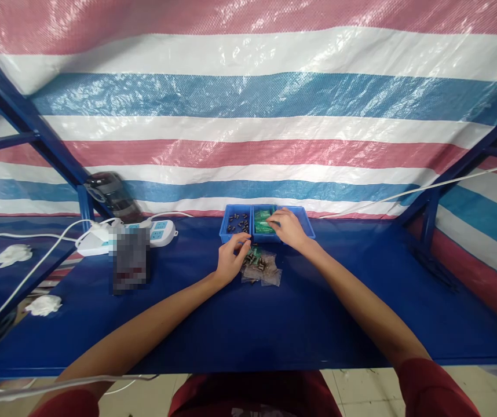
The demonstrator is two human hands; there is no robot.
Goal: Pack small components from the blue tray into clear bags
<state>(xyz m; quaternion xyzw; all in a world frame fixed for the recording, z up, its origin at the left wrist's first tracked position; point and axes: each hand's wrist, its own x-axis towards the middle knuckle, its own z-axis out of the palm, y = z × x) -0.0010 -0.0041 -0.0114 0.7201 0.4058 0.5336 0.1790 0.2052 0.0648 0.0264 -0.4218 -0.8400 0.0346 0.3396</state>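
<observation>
My left hand (231,258) is curled, thumb and fingertips close together, at the front edge of a blue bin (236,237) of small dark cylindrical parts (237,223). Whatever it may hold is too small to make out. Just right of it lies a small pile of metal-looking parts and clear plastic bags (270,273). My right hand (289,227) reaches over the middle bin, fingertips pinched at the flat green pieces (263,221), which look like small circuit boards. Its fingers hide what is in them. Behind that hand, a third blue bin (306,219) is partly covered.
At the left, a white power strip (161,233) with plugged cables stands by a dark bottle (113,194) and a blurred dark object (131,260). Crumpled white tissues (44,305) lie further left. Blue metal posts (431,197) and striped sheeting (248,95) bound the blue table (274,330).
</observation>
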